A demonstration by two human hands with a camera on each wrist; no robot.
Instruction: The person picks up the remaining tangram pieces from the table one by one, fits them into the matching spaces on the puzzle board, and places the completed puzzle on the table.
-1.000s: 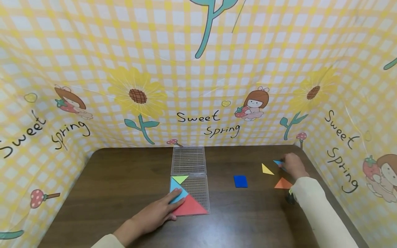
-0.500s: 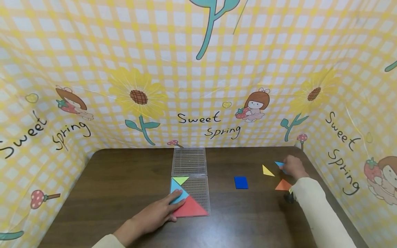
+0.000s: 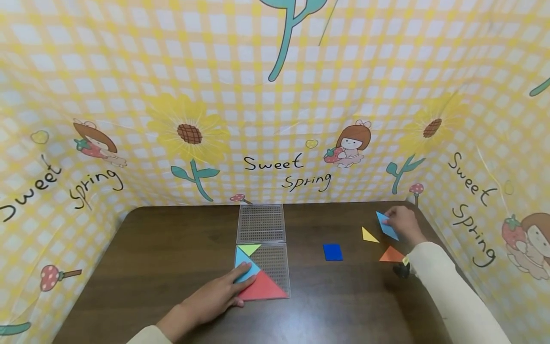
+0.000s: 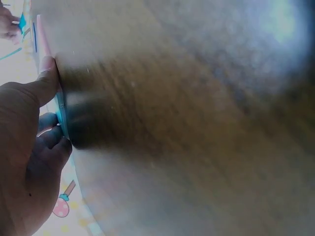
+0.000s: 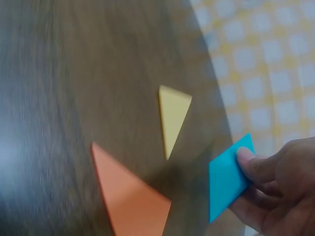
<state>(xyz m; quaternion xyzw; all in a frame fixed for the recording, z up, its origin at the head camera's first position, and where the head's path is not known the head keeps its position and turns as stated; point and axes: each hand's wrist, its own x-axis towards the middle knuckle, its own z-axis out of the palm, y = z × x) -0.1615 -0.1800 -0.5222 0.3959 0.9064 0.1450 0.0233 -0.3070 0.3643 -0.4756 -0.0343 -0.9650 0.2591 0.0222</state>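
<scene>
In the head view my left hand holds the near left corner of a clear plastic tangram case. Two fingers lie over a light-blue tangram piece and a red triangle; the thumb is at the front edge. A small green triangle lies at the top of that half. At the right, my right hand pinches a light-blue parallelogram between thumb and fingers, tilted up. Near it lie a yellow triangle and an orange triangle.
A dark blue square lies between the case and the loose triangles. The case's other half reaches the back of the brown table. Checked cloth surrounds the table at back and sides.
My right hand has raised and tilted the light-blue parallelogram, so more of its face shows, and moved slightly back. The left hand stays at the case.
</scene>
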